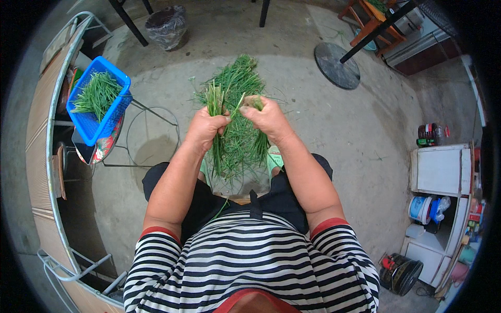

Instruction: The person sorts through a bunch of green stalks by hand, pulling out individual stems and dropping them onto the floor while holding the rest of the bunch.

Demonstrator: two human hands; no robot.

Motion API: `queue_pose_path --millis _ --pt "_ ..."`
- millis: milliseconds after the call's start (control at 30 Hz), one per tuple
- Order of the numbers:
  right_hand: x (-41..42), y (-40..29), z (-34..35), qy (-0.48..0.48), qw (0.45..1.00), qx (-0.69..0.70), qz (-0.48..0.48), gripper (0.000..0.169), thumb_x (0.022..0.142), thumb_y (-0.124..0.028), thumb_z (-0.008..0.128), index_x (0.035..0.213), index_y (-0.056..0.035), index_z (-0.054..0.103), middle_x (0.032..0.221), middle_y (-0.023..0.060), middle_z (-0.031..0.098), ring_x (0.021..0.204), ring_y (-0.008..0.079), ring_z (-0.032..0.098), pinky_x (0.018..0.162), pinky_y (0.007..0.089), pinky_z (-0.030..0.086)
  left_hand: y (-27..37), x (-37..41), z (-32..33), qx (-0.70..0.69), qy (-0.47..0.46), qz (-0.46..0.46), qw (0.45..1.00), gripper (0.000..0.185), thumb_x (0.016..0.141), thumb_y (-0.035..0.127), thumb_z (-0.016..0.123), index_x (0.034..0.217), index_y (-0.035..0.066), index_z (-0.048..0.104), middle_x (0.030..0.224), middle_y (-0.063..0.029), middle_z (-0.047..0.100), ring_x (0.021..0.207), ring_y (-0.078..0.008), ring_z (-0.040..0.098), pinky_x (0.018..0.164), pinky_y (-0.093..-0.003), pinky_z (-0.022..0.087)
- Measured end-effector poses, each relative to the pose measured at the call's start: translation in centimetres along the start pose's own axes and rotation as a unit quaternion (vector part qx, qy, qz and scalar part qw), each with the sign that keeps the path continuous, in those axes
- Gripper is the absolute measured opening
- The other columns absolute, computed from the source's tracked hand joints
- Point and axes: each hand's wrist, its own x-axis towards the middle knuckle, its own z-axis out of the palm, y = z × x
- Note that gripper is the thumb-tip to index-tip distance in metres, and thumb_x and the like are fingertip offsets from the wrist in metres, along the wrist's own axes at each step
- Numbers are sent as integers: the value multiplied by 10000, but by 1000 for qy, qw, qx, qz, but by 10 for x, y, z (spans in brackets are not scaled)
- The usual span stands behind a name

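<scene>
My left hand [208,126] grips an upright bunch of thin green stalks [215,99], likely garlic chives, pale cut ends pointing away from me and leaves hanging down. Close by on the right, my right hand [266,117] holds a smaller bunch [260,146], its leaves drooping below the fist. Between the two hands a single stalk [237,105] slants, near the right thumb and fingers. Below them a loose heap of the same greens [244,76] spreads over the concrete floor between my feet.
At left a blue plastic basket [100,127] with cut greens stands on a round stool [111,150]. Beyond the heap are a lined waste bin [166,29] and a fan's round base [336,65]. A white cabinet [440,170] is at right; a folding bed [41,156] lines the left.
</scene>
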Motion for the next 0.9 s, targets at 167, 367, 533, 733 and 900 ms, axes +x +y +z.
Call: queue_pose_path --millis 167,367,533,733,900 --pt "5 5 -1 60 997 31 35 140 675 -130 539 766 -34 493 633 -3 474 468 64 406 407 197 351 -3 0 0 13 4 6 1000 143 585 -15 538 697 41 469 553 5 443 405 -72 364 371 -194 292" --pt "16 8 -24 107 994 -7 0 198 673 -122 535 852 -45 504 606 -14 443 444 63 382 401 193 343 1 2 -2 -14 -3 -16 1000 135 584 -8 535 697 38 478 558 1 446 404 -73 366 372 -196 295" --pt "3 1 -6 -35 988 131 71 203 680 -128 540 853 -25 513 578 -14 432 435 63 370 416 204 344 -1 3 -2 -14 -58 -45 997 131 588 1 531 705 37 486 571 -4 457 408 -74 374 375 -196 300" --pt "8 7 -6 -12 984 169 50 112 695 -127 537 657 -60 455 509 -23 396 413 61 353 408 209 332 3 8 -4 3 13 -9 1000 122 601 6 525 714 33 487 581 -9 467 413 -73 378 381 -192 305" --pt "8 8 -5 -9 990 132 50 112 694 -126 540 649 -68 455 511 -25 402 416 60 358 402 203 323 0 7 2 11 -26 18 999 140 616 33 537 748 35 491 570 11 436 428 -72 362 395 -192 288"
